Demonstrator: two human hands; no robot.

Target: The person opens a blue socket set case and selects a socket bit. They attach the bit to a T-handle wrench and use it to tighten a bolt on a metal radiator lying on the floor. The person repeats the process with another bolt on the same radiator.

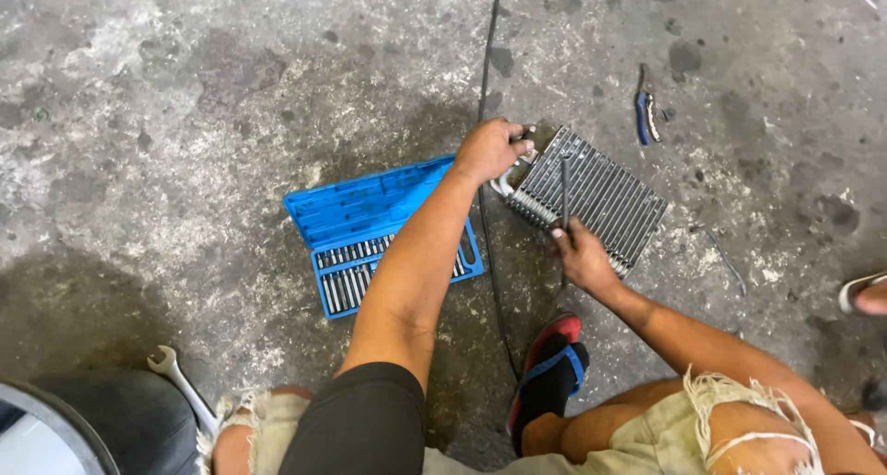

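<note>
A stained, mottled concrete floor (185, 96) fills nearly the whole view, grey with darker oily patches, and a thin black cable (487, 115) runs down it from the top edge past the work. At the bottom left corner a dark round rim of a tyre (111, 420) shows, with a silver open-ended wrench (180, 383) lying against it. Near the middle lies an open blue plastic case (370, 221), its lid tilted back and its lower half holding rows of metal bits. Just to the right of the case, close beside it, a finned metal radiator core (601, 198) rests flat on the floor, turned at an angle, its fins dark and tightly packed. The person squats over it, frayed pale shorts and a foot in a red and black sandal (550, 369) showing below. The left hand (490, 149) reaches across and is closed around the curved metal pipes at the core's upper left corner. The right hand (584, 258) sits at the core's near edge, fingers pinched around a thin dark rod-like tool (565, 193) that stands against the fins. Well apart, beyond the core, blue-handled pliers (645, 115) lie on the floor, and a small bent wire (725, 258) lies to the right.
</note>
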